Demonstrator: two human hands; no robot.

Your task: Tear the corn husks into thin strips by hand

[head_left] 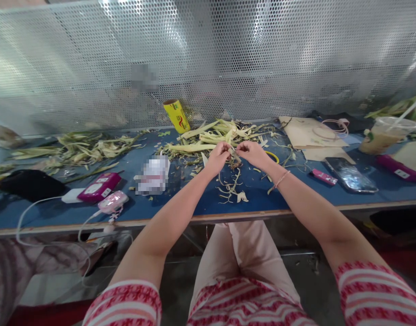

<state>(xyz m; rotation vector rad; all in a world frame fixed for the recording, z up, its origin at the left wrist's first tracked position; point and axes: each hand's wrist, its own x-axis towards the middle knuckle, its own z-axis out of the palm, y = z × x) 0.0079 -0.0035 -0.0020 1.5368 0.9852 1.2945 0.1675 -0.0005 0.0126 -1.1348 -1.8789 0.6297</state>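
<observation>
My left hand [217, 159] and my right hand [253, 154] come close together over the blue table, fingers pinched. Between them is a short, pale plant stalk [233, 155], held from both sides; its ends are partly hidden by the fingers. Just behind lies a heap of pale green and yellowish plant stalks [208, 136] with stringy, dry bits. Thin root-like scraps [232, 185] and a small cream leaf piece [242, 197] are on the table below my hands.
A yellow tube [177, 116] leans near the perforated metal panel [208, 59]. Left are more stalks [88, 149], a magenta device [99, 186] and a white cable [22, 217]. Brown paper [309, 132], a phone [351, 174] and a drink cup [384, 136] lie right.
</observation>
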